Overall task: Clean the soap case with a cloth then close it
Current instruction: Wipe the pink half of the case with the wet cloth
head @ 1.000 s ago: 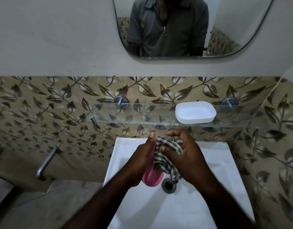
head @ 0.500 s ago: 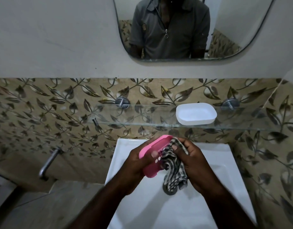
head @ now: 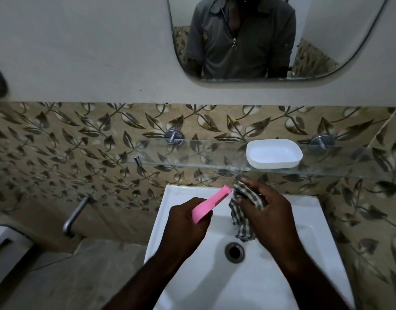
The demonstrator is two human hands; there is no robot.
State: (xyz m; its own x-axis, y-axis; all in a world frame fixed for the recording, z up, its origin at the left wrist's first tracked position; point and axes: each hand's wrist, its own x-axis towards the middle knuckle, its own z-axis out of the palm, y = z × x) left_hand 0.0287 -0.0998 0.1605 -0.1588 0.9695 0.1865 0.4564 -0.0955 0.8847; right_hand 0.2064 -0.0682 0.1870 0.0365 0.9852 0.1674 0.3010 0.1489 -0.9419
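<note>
Over the white sink, my left hand (head: 188, 222) grips one end of the pink soap case part (head: 209, 203), which tilts up toward the wall. My right hand (head: 270, 211) holds a bunched checked cloth (head: 241, 211) just right of the pink part's upper tip, and the cloth's loose end hangs toward the drain. The white half of the soap case (head: 274, 153) sits open side up on the glass shelf, above and beyond my right hand.
The white sink (head: 308, 220) has a metal drain (head: 234, 252) in its middle. A glass shelf (head: 192, 157) on chrome pegs runs along the leaf-patterned tile wall. A metal tap (head: 75, 215) sticks out low at the left. A mirror (head: 326, 30) hangs above.
The pink part has turned from facing the cloth to edge-on and swung left and up. My right hand with the cloth has drawn off it to the right.
</note>
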